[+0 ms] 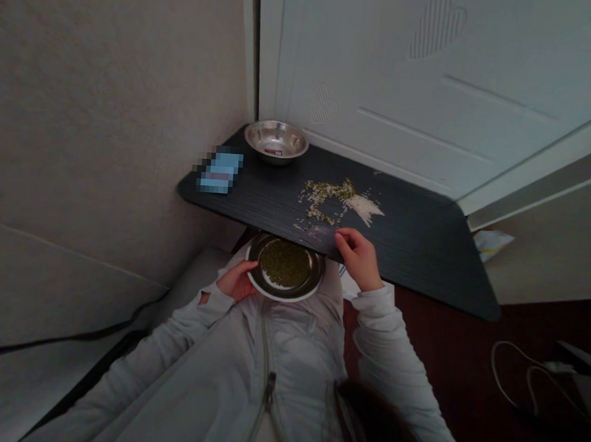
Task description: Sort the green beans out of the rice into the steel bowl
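Observation:
A metal bowl point(316, 275) with a pale rim sits at my lap, just under the front edge of the table, and holds a layer of small green beans point(285, 264). My left hand point(239, 279) grips its left side, thumb on the rim. My right hand point(359, 255) is at the table's front edge, fingers pinched together; whether a thin, faintly shiny patch point(319, 234) beside the fingertips is in them, I cannot make out. Beyond that hand, mixed green beans point(346, 189) and pale grains point(320, 216) lie scattered next to a fan of white grains point(365, 208).
The dark folding table point(414, 241) has rounded corners and stands against a white door point(384, 73). A steel basin point(276, 142) is at its back left, near a blurred blue item point(221, 173). White cables point(511, 367) lie on the floor at right.

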`<state>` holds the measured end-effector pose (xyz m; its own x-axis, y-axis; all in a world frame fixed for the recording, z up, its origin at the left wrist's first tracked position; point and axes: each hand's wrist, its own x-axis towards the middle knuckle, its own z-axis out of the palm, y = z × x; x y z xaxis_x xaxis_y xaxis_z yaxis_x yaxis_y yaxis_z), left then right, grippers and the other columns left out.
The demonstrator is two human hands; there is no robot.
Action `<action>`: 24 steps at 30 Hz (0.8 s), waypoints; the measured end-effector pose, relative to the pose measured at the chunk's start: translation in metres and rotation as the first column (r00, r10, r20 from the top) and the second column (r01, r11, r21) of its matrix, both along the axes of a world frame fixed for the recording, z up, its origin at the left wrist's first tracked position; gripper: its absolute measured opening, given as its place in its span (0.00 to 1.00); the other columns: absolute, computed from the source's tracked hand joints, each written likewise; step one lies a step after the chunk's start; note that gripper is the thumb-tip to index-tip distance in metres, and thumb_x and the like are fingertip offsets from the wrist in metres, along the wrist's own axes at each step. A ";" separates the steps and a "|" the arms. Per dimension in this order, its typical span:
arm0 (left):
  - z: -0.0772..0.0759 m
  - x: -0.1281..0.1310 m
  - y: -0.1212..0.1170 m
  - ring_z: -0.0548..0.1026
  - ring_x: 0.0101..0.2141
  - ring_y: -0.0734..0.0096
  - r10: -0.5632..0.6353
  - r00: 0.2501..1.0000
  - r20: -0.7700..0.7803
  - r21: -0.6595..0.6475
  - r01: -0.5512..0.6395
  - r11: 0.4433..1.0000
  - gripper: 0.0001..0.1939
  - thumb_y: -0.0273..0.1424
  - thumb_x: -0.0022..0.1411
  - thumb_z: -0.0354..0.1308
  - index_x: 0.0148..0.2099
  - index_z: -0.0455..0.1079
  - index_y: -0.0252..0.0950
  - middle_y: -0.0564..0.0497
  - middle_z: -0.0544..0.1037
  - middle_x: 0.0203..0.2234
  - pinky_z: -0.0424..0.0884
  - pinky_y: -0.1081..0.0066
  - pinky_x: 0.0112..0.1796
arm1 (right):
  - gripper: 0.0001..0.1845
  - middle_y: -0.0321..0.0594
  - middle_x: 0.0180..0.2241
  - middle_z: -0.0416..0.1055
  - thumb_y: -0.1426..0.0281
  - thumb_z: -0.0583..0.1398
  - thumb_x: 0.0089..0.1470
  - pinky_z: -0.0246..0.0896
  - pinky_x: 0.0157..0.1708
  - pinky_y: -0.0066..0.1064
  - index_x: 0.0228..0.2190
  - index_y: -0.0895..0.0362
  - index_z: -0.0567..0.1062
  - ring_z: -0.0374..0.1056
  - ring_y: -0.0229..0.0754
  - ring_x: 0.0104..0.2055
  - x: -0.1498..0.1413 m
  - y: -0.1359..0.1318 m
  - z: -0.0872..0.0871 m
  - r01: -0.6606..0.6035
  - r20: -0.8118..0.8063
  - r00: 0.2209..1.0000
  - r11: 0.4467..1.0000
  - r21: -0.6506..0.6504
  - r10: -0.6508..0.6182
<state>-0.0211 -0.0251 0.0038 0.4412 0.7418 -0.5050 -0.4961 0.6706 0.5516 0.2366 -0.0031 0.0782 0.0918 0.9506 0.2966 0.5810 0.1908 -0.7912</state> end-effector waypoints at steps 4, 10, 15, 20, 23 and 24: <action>0.004 0.001 0.001 0.73 0.47 0.56 0.014 1.000 -0.005 -0.038 -0.015 0.999 0.23 0.29 0.54 0.52 0.53 0.65 0.35 0.47 0.82 0.34 0.64 0.56 0.51 | 0.14 0.36 0.23 0.69 0.60 0.55 0.50 0.58 0.28 0.30 0.32 0.57 0.73 0.63 0.38 0.25 0.001 -0.003 0.000 0.000 -0.043 0.999 1.000 -0.009 -0.001; 0.007 0.002 0.000 0.72 0.47 0.58 0.032 0.999 -0.007 -0.069 -0.032 0.997 0.21 0.29 0.54 0.51 0.51 0.67 0.35 0.48 0.82 0.34 0.63 0.58 0.51 | 0.13 0.37 0.25 0.71 0.61 0.54 0.50 0.59 0.30 0.30 0.31 0.57 0.74 0.65 0.39 0.28 -0.005 0.003 0.004 -0.028 0.043 0.999 1.000 0.009 0.027; 0.002 0.001 0.000 0.71 0.48 0.57 0.032 0.999 0.000 -0.057 -0.032 0.998 0.21 0.29 0.53 0.52 0.51 0.68 0.35 0.47 0.82 0.35 0.63 0.57 0.51 | 0.14 0.38 0.26 0.72 0.62 0.54 0.51 0.59 0.32 0.30 0.31 0.58 0.74 0.65 0.40 0.28 -0.010 0.018 0.004 0.027 0.054 0.998 0.998 0.050 -0.029; 0.004 0.002 0.000 0.71 0.48 0.58 0.050 0.999 0.005 -0.074 -0.050 0.996 0.19 0.28 0.53 0.52 0.49 0.69 0.34 0.47 0.82 0.33 0.62 0.58 0.52 | 0.15 0.38 0.26 0.71 0.60 0.54 0.50 0.58 0.31 0.30 0.32 0.58 0.72 0.65 0.39 0.28 -0.004 0.021 -0.002 0.077 -0.056 0.996 0.995 0.062 -0.073; 0.007 0.003 0.000 0.71 0.49 0.58 0.059 0.998 0.002 -0.081 -0.059 0.995 0.20 0.27 0.53 0.51 0.50 0.68 0.32 0.46 0.82 0.32 0.63 0.59 0.51 | 0.14 0.37 0.25 0.69 0.60 0.54 0.50 0.58 0.29 0.29 0.31 0.58 0.71 0.63 0.38 0.26 -0.001 0.020 -0.005 0.121 -0.125 0.986 0.991 0.064 -0.113; 0.008 0.004 0.000 0.71 0.49 0.58 0.061 0.998 0.002 -0.080 -0.060 0.995 0.20 0.27 0.53 0.51 0.50 0.68 0.32 0.46 0.82 0.32 0.63 0.59 0.51 | 0.14 0.36 0.24 0.68 0.60 0.54 0.50 0.57 0.29 0.29 0.31 0.58 0.71 0.63 0.38 0.26 -0.001 0.020 -0.006 0.137 -0.130 0.983 0.988 0.069 -0.127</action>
<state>-0.0175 -0.0255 0.0115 0.3995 0.7246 -0.5616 -0.5395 0.6811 0.4950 0.2356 0.0165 0.0725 0.2556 0.9025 0.3467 0.5029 0.1822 -0.8449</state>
